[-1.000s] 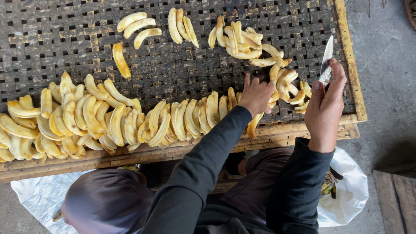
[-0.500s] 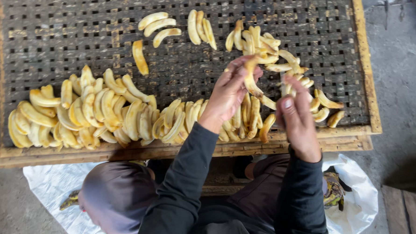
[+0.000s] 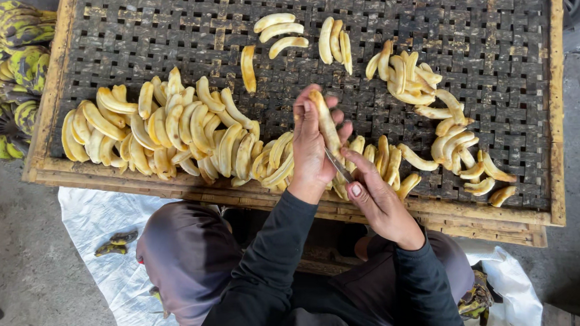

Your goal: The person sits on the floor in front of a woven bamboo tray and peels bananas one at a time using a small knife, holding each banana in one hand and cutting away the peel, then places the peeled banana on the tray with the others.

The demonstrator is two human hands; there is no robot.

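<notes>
Left hand (image 3: 312, 146) grips a peeled banana (image 3: 325, 123); right hand (image 3: 376, 198) pinches a knife (image 3: 338, 165); many peeled bananas (image 3: 171, 132) laid out; unpeeled bunches (image 3: 9, 71) remain.

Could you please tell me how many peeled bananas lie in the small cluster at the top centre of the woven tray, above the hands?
3: the top one, the middle one, and the lowest, stacked close together on the woven tray; none looks hidden.

Your left hand (image 3: 312, 149) holds a peeled banana (image 3: 326, 125) over the woven tray (image 3: 495, 76), your right hand (image 3: 380, 201) just beside it with a knife (image 3: 337, 165). Banana rows (image 3: 171, 132) lie left; unpeeled bunches (image 3: 9, 71) sit beyond the tray's left edge.
</notes>
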